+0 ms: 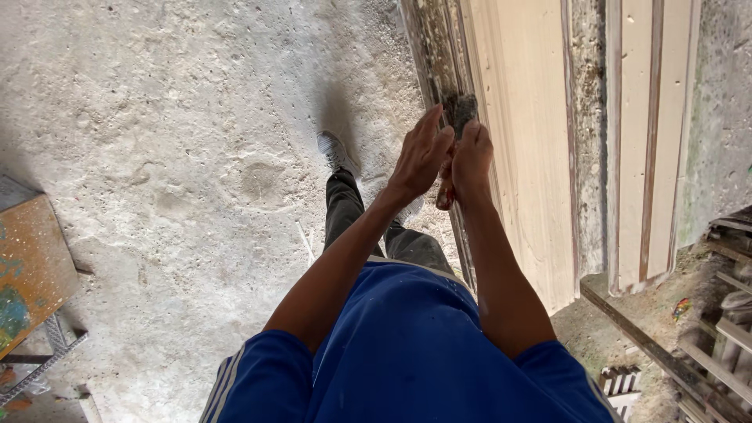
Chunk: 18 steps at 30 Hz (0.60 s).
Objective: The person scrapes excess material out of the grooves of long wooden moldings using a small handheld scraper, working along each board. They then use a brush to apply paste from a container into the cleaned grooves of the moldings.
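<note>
The person is standing on a rough, pale grey concrete floor (180,157) and looking straight down at both bare hands, which are meeting close together in front of the body. The right hand (472,160) is closing around the reddish handle of a dark-bristled paintbrush (458,113), its fingers wrapping the handle so that only a bit of red is showing below the palm, near the wrist. The brush's worn, dark bristles are pointing away from the body and are lying over the stained, dark edge of a long cream-coloured wooden moulding (521,141); whether the bristles are actually touching the wood cannot be told. The left hand (421,155) is resting just beside the right one with its fingers stretched out and flat, pressing against the brush near the base of the bristles rather than gripping it. A second cream-painted wooden board with brown grooves (646,133) is lying alongside the first, with a mottled grey strip between them. The person is wearing a blue short-sleeved shirt (407,345) and dark trousers, and one grey shoe (335,150) is showing beyond the hands. At the left edge an orange paint-spattered board (31,266) is resting on a metal frame.
</note>
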Tool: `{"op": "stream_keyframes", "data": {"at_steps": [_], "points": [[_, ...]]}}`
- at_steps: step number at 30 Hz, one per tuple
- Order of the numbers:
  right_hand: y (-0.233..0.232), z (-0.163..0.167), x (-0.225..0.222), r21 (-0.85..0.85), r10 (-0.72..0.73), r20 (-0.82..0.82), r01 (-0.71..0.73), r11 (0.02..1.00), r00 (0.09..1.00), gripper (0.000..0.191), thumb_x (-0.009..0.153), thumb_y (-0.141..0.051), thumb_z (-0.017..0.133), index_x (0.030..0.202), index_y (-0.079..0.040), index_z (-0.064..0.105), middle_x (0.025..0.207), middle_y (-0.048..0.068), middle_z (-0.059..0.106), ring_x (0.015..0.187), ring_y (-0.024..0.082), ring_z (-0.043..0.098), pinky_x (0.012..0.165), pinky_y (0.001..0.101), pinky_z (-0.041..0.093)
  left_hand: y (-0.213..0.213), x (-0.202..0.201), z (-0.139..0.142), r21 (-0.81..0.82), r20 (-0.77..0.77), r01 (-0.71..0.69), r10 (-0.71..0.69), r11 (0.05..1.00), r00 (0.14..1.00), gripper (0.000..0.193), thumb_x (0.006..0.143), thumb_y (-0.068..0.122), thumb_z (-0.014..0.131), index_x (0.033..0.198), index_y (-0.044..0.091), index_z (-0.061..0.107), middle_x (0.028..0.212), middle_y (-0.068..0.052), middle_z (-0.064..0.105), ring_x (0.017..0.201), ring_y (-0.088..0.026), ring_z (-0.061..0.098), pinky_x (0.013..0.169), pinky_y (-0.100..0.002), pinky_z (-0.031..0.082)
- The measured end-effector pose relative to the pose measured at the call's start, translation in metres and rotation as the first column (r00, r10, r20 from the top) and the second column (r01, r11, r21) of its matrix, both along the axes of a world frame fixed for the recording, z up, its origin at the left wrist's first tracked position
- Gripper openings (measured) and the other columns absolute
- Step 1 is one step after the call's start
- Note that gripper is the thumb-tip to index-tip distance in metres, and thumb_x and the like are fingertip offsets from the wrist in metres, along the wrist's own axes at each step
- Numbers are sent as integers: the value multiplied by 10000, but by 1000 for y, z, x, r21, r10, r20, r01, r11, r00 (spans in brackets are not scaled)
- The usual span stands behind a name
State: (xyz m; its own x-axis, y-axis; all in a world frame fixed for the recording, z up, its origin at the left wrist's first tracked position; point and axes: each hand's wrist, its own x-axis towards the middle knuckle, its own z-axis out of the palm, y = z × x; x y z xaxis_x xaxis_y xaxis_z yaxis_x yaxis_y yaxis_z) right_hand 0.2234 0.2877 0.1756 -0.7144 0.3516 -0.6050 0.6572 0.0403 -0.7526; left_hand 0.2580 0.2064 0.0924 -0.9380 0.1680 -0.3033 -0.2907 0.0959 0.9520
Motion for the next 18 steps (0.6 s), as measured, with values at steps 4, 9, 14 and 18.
{"op": "stream_keyframes", "data": {"at_steps": [4, 9, 14, 18], "points": [[-28, -7, -60, -128, -55, -178, 33, 991, 983, 343, 1123, -352, 422, 922, -87, 508, 652, 63, 554, 453, 136, 481, 375, 315, 384, -24, -12, 0, -21, 17, -13, 13, 1000, 1000, 793, 1055, 540, 351, 1562, -70, 353, 1639, -296, 366, 1548, -408, 347, 1283, -463, 270], [-79, 7, -160, -151, 3, -2, -3, 989, 1000, 525, 1114, -439, 321, 793, -60, 492, 504, 50, 463, 304, 160, 404, 259, 334, 297, -76, -25, 5, -60, 78, 22, -18, 998, 997, 836, 1036, 589, 322, 1591, -37, 301, 1657, -268, 315, 1546, -402, 291, 1250, -474, 230], [-90, 21, -124, -23, 32, -45, -33, 999, 998, 413, 1089, -436, 356, 851, -115, 458, 500, 33, 458, 293, 138, 398, 241, 323, 281, -138, -48, 10, -7, 135, 16, -15, 1000, 991, 919, 1001, 662, 331, 1602, -30, 261, 1653, -270, 304, 1531, -398, 317, 1239, -470, 262], [-95, 18, -116, -35, -13, -90, 10, 999, 996, 445, 1137, -423, 356, 854, -91, 446, 559, 30, 491, 349, 125, 444, 277, 312, 312, -151, -77, 12, -27, 74, 22, -20, 999, 997, 917, 1013, 667, 316, 1606, -30, 264, 1656, -278, 310, 1543, -404, 313, 1256, -471, 240]]}}
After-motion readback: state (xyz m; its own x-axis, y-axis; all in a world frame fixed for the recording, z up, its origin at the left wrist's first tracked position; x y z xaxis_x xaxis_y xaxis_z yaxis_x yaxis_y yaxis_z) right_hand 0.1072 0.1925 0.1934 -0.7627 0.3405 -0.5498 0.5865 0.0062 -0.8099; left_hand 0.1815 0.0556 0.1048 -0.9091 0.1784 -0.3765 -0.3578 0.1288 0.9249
